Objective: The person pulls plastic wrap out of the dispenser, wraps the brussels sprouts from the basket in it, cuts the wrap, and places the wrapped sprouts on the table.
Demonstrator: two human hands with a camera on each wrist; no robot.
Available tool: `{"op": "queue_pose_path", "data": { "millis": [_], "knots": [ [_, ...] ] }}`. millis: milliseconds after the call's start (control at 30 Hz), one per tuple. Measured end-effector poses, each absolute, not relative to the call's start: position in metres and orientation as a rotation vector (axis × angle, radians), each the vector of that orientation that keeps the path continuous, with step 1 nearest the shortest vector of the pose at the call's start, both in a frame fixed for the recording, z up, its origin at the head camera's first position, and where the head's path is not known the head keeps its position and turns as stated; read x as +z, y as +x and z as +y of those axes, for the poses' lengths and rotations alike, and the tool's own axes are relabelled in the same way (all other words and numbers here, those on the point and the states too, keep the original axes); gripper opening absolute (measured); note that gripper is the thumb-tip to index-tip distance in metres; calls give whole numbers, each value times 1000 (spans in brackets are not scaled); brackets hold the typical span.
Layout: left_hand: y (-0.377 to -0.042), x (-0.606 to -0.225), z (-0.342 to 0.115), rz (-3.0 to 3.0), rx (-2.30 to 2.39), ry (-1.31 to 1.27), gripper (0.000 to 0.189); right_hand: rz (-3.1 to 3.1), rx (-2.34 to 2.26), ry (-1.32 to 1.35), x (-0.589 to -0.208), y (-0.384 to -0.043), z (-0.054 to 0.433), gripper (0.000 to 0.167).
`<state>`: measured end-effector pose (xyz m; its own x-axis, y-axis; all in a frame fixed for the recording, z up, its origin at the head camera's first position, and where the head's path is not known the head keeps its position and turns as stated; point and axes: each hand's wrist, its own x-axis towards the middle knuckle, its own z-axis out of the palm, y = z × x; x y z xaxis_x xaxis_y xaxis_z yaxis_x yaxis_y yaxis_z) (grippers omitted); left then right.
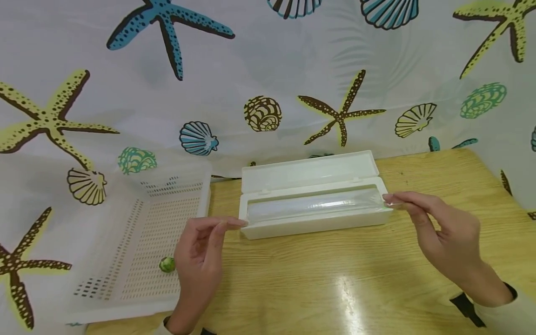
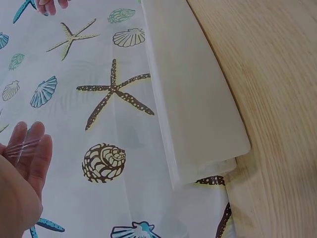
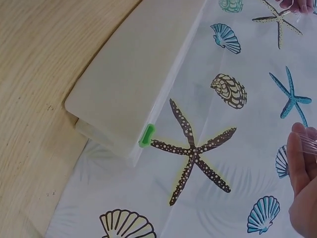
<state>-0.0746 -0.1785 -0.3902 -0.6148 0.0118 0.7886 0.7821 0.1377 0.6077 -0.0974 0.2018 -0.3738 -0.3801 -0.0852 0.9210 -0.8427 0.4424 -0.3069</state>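
Note:
A long white cling film box (image 1: 314, 228) lies across the wooden table with its lid (image 1: 310, 172) folded back. Inside it is a roll of clear cling film (image 1: 310, 204). At the box's front left corner, my left hand (image 1: 201, 256) pinches the film between thumb and fingertips. My right hand (image 1: 448, 232) pinches it at the right end. Clear creases of film cross the fingers of the left hand (image 2: 27, 173) in the left wrist view and of the right hand (image 3: 304, 183) in the right wrist view. A green slider (image 3: 147, 135) sits on the box's edge.
Left of the box stands a white perforated plastic basket (image 1: 146, 232), holding a small round green vegetable (image 1: 167, 264) partly beside my left wrist. Behind the wooden table (image 1: 293, 279) hangs a white cloth (image 1: 259, 56) printed with starfish and shells.

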Motion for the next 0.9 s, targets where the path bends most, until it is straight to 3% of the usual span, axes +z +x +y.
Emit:
{"op": "queue_pose_path", "data": {
  "millis": [267, 900],
  "knots": [
    [-68, -399, -184, -1798, -1507, -898, 12, -1871, 981, 846, -383, -78, 208, 50],
    [-53, -415, -194, -1953, -1404, -943, 20, -2094, 1169, 1037, -438, -59, 223, 38]
  ]
}}
